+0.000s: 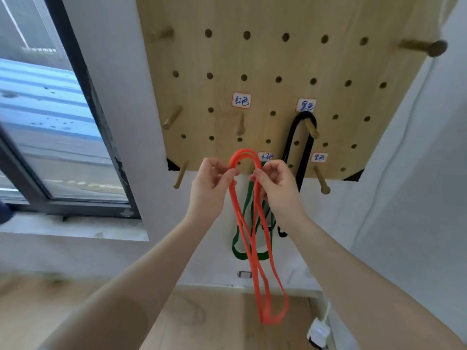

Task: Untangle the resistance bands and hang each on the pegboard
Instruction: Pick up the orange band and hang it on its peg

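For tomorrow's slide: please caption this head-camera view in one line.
Both hands, left hand and right hand, lift a doubled red band toward the pegboard; black band and green band already hang.

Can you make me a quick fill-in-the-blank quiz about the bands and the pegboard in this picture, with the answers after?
1. Both hands, left hand and right hand, hold up the ____ band.
2. The black band hangs from a ____ on the pegboard.
3. Behind the hands, the ____ band hangs below the board.
4. The peg under the red label carries ____ band.

Answers: red; peg; green; no
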Demonstrator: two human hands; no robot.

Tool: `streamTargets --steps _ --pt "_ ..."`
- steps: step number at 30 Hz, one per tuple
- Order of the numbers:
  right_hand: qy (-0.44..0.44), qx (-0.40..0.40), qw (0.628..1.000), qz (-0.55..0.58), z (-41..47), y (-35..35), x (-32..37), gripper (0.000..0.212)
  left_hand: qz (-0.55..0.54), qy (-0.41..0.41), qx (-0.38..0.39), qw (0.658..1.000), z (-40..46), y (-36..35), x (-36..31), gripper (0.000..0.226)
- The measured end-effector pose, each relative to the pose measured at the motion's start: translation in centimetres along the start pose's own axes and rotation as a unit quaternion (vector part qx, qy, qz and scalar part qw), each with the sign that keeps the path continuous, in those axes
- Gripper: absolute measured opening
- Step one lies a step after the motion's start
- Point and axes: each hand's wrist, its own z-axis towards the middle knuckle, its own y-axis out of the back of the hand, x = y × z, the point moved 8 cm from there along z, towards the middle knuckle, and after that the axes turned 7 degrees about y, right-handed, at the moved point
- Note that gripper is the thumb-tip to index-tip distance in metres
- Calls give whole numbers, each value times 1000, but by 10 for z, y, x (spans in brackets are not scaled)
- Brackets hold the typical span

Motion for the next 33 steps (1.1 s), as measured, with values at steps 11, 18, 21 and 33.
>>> streamTargets --steps 11,18,21,33 --pt "130 -118 979 -106 114 -3 28 6 45 -35 -13 998 118 4 -14 10" --pt "66 -158 964 -202 161 -14 -23 11 136 27 57 989 183 -15 29 7" --pt "69 -177 956 -224 163 -21 -32 11 94 24 36 995 188 -24 35 7" --pt "70 -97 915 -384 157 -40 -38 3 169 -33 16 985 184 -34 29 13"
